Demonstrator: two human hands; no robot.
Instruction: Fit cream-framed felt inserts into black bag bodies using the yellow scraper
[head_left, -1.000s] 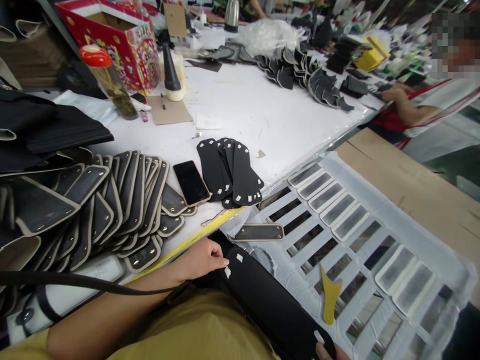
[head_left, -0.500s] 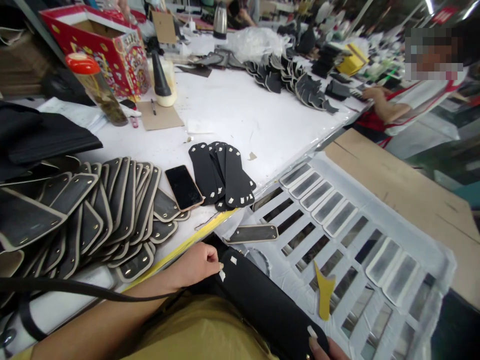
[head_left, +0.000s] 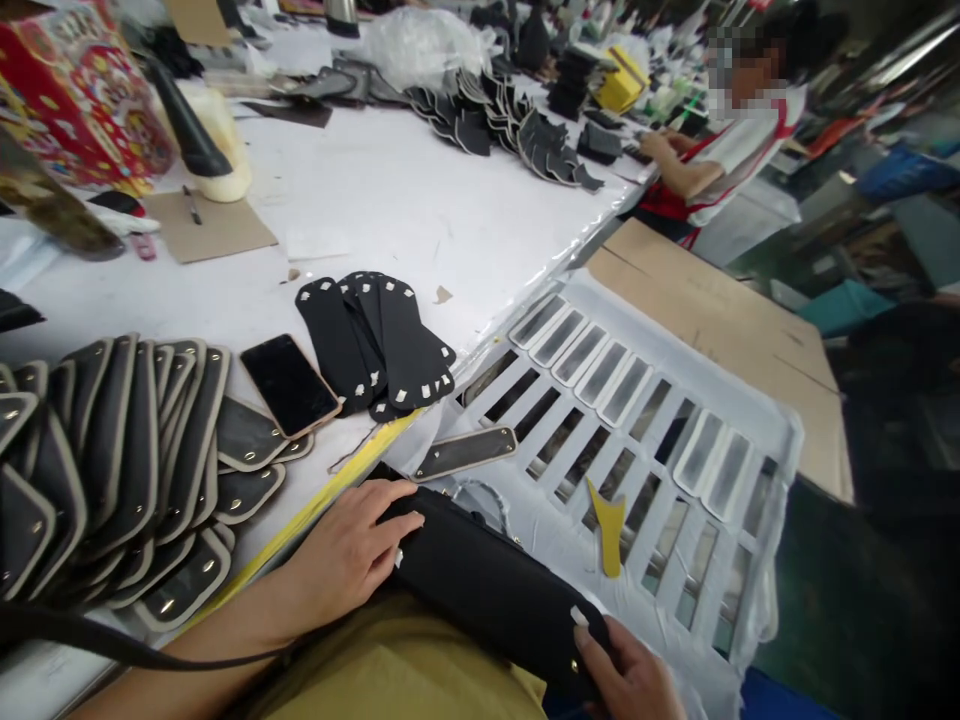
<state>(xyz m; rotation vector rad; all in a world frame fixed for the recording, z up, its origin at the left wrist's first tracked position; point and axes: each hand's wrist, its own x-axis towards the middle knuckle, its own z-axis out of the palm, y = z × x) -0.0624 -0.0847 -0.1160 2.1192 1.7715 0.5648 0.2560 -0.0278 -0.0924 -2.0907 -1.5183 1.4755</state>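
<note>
A long black bag piece [head_left: 487, 585] with rounded ends, white tabs and small gold rivets lies slantwise across my lap. My left hand [head_left: 349, 550] rests on its left end, fingers apart and stretched over the top, beside a white tab. At the other end my right hand [head_left: 634, 670] grips the rounded edge, with the thumb on top near another white tab [head_left: 580, 616]. Its other fingers are partly hidden beneath the edge. Just beyond the piece lies a narrow dark strip [head_left: 465, 452] with a pale border.
Left on the table are piled dark bordered panels [head_left: 157, 440], a phone [head_left: 291, 385] and black tabbed strips [head_left: 375, 340]. A white slatted crate [head_left: 675, 400] carries pale-framed strips and a yellow forked piece [head_left: 609, 525]. A cardboard sheet [head_left: 720, 340] and a co-worker [head_left: 720, 150] are beyond.
The view has swung right, so the table things sit farther left. My left hand has gone from a pinch at a white tab to spread fingers on the bag piece. My right hand keeps its grip.
</note>
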